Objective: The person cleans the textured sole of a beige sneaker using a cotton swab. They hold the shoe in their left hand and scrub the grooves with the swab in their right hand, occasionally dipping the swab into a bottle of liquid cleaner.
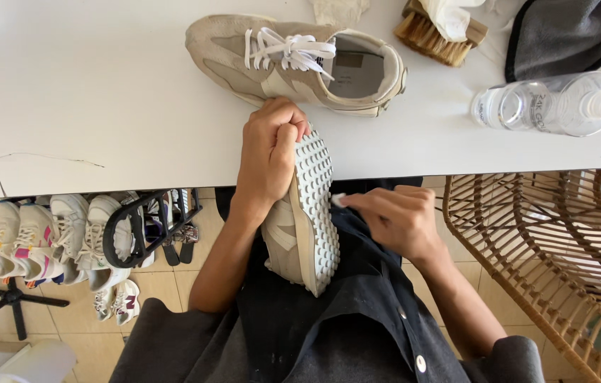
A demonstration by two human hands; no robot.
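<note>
Sneaker (302, 220) in beige and cream sits on its side in the person's lap, just below the edge of the white table (102, 106), its studded pale sole turned toward the right hand. Its long axis runs nearly up and down the picture, one end up by the table edge and the other resting on the dark shirt; which end is toe or heel I cannot tell. The left hand (268, 152) is clenched round the upper end, fingers curled over the top of the sole and thumb side against the upper. The right hand (393, 216) pinches a small white bit (338, 200) between its fingertips and presses it to the sole's edge about halfway along.

On the table, just above the left hand's knuckles, lies the matching shoe (293, 64), lengthwise left to right, laced, its opening facing the camera. Farther right are a wooden bristle brush (432, 35), a grey cloth (570, 32) and a clear plastic bottle (549, 105) on its side. A rattan chair (549, 241) stands to the right, and a rack of shoes (66, 237) to the left beneath the table.
</note>
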